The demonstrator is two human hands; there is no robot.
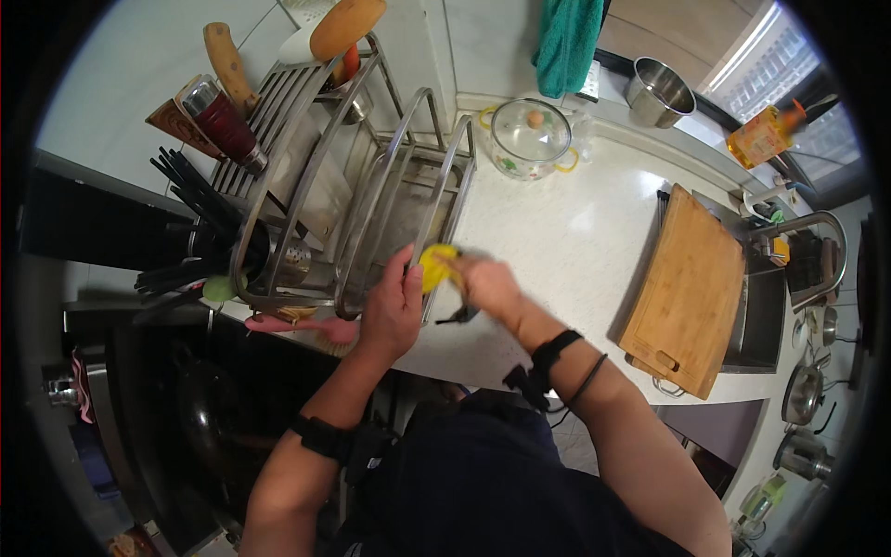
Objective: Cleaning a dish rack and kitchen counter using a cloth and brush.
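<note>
A stainless-steel dish rack (390,170) stands on the pale countertop, with curved tube rails and a tray at its base. My left hand (393,313) is around the near end of its right-hand rail. In my right hand (491,289), blurred by motion, is a yellow cleaning cloth or sponge (437,268), pressed close to that rail beside my left fingers. A small dark piece (458,315) shows just below my right hand; what it is I cannot tell. Under the rack's near edge lies a pink-handled brush (296,324).
A glass-lidded pot (529,139) stands at the back. A wooden cutting board (686,292) leans over the sink (759,320) at right. Black-handled utensils (202,202) and a red thermos (223,122) are on the rack's left. A dark wok (209,411) sits on the stove.
</note>
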